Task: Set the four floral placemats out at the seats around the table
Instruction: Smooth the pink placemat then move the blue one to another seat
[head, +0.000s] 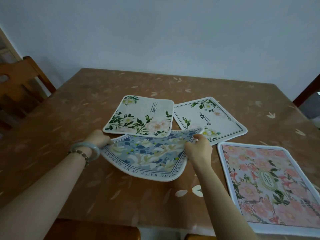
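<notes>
A blue floral placemat (147, 156) hangs bent just above the table's middle, its far edge over two other mats. My left hand (98, 138) pinches its left edge and my right hand (199, 147) grips its right edge. Behind it lie a cream placemat (140, 116) with green leaves and the word "Beautiful", and to its right a white placemat (209, 118) with a thin dark border, both flat and skewed. A large pink floral placemat (266, 186) lies flat at the near right, reaching the table's front edge.
The table (69, 118) wears a brown leaf-print cloth. A wooden chair (20, 84) stands at the left side, a dark chair back (308, 94) at the far right, and another chair's top rail (93, 231) sits below the near edge. A plain wall lies behind.
</notes>
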The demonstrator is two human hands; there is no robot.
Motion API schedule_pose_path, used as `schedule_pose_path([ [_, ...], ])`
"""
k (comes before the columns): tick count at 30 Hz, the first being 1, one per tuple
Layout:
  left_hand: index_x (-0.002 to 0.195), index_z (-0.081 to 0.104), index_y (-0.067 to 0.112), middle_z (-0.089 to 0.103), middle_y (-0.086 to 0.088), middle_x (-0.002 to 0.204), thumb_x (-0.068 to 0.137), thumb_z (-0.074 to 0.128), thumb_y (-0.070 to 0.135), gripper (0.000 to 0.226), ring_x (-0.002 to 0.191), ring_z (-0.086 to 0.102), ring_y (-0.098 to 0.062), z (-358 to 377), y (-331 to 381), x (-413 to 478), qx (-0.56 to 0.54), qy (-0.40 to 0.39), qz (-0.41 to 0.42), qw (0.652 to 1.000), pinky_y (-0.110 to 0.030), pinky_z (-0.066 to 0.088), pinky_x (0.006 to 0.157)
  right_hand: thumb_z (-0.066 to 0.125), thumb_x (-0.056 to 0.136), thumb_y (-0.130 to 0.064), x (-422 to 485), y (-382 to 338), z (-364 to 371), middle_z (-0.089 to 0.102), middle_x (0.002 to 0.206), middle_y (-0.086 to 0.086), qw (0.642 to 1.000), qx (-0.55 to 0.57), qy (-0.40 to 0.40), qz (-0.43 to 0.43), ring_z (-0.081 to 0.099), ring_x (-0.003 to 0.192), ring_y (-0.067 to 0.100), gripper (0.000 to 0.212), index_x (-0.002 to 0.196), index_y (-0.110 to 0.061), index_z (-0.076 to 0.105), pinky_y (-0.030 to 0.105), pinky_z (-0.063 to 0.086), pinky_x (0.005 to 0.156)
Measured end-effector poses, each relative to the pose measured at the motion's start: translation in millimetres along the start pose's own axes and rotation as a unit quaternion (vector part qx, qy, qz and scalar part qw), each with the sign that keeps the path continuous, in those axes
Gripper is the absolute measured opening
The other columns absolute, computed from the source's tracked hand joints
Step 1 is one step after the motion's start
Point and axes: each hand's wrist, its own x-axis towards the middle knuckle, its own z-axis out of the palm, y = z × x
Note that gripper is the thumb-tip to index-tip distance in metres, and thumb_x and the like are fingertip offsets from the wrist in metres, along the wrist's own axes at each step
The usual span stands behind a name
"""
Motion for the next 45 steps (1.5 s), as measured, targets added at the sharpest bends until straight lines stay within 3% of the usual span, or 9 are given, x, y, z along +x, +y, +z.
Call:
schedule_pose_path([
  [3,0.079,0.061,-0.005,0.062,-0.018,0.073,0.084,0.065,0.008,0.014,0.062,0.057,-0.028,-9,2,-5,-0.045,0.008,0.012,0.999,-0.032,0.043,0.056,0.056,0.081,-0.009,-7,-7,-12,0.06,0.126,0.017,1.0,-0.002,0.009,-0.014,0.065,0.09,0.028,0.056,0.137,-0.01,0.048,0.033,0.052,0.073],
  [6,0.066,0.052,0.003,0.051,-0.011,0.062,0.083,0.064,0.008,0.021,0.05,0.045,-0.022,-13,5,-14,-0.005,-0.002,0.024,1.0,-0.029,0.035,0.049,0.053,0.082,-0.005,-16,-10,-21,0.061,0.126,0.016,0.999,0.01,0.012,-0.038,0.065,0.086,0.027,0.056,0.136,-0.012,0.049,0.028,0.048,0.059],
  [9,0.061,0.047,0.006,0.046,-0.009,0.062,0.084,0.062,0.007,0.026,0.053,0.04,-0.021,-3,2,-21,0.062,-0.005,0.024,0.998,-0.028,0.03,0.05,0.05,0.081,-0.001,-23,-7,-27,0.061,0.126,0.014,0.998,0.025,0.02,-0.051,0.066,0.091,0.031,0.053,0.132,-0.016,0.054,0.034,0.056,0.067],
  [14,0.084,0.066,0.005,0.063,-0.007,0.08,0.092,0.052,0.013,0.018,0.067,0.048,-0.02,42,3,-15,0.085,0.022,0.127,0.988,-0.028,0.038,0.058,0.049,0.081,0.003,-17,6,-30,0.064,0.11,0.005,0.994,0.079,0.033,-0.062,0.058,0.064,0.004,0.052,0.125,-0.022,0.059,0.009,0.04,0.038],
  [20,0.116,0.064,0.01,0.063,-0.005,0.115,0.086,0.068,0.025,0.034,0.106,0.057,-0.021,84,26,8,0.147,0.096,0.318,0.932,-0.032,0.047,0.088,0.044,0.081,0.006,-1,23,-26,0.062,0.089,-0.013,0.993,0.098,0.033,-0.062,0.062,0.063,0.007,0.052,0.116,-0.027,0.063,0.037,0.059,0.056],
  [27,0.128,0.054,0.015,0.058,-0.004,0.124,0.09,0.061,0.039,0.046,0.114,0.053,-0.023,109,22,39,0.318,0.132,0.352,0.871,-0.035,0.048,0.088,0.046,0.086,0.003,12,46,-20,0.063,0.079,-0.018,0.992,0.079,0.011,-0.095,0.065,0.071,0.028,0.048,0.112,-0.032,0.065,0.05,0.055,0.057],
  [34,0.081,0.067,0.0,0.061,-0.016,0.087,0.09,0.065,0.017,0.019,0.078,0.06,-0.034,113,19,45,0.326,0.179,0.419,0.828,-0.04,0.049,0.058,0.054,0.088,0.0,22,68,-21,0.069,0.105,-0.006,0.989,0.1,0.011,-0.111,0.068,0.088,0.011,0.045,0.116,-0.033,0.066,0.041,0.06,0.074],
  [41,0.07,0.057,0.004,0.06,-0.015,0.07,0.092,0.055,0.005,0.023,0.064,0.055,-0.031,114,42,67,0.372,0.214,0.303,0.851,-0.037,0.038,0.052,0.054,0.089,0.001,27,64,-16,0.069,0.111,-0.005,0.98,0.161,0.013,-0.117,0.069,0.076,0.009,0.044,0.113,-0.035,0.066,0.036,0.061,0.068],
  [45,0.087,0.061,0.006,0.067,-0.012,0.083,0.091,0.052,0.002,0.011,0.078,0.065,-0.03,110,49,70,0.425,0.195,0.24,0.851,-0.035,0.042,0.06,0.053,0.09,0.005,28,63,-25,0.068,0.109,-0.004,0.976,0.185,0.015,-0.116,0.068,0.075,-0.001,0.044,0.112,-0.031,0.066,0.02,0.057,0.06],
])
